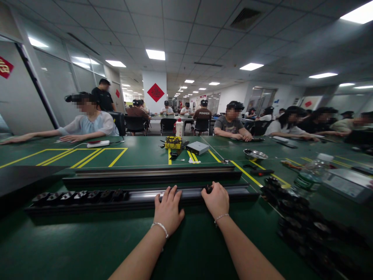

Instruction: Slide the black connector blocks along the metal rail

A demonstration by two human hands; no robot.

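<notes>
A long black rail with a shiny channel lies across the table in front of me. Several black block-like parts with metallic tops sit in a row in its left half. My left hand rests on the rail right of that row, palm down with its fingers extended. Farther right, the fingers of my right hand are closed around a small black part at the rail; most of it is hidden. Behind it lies a second long black rail, roughly parallel.
Many dark parts are heaped at right, beside a clear bottle and a grey box. A metal bowl, a silver box and a yellow cable bundle stand farther back. Other people sit around the green table.
</notes>
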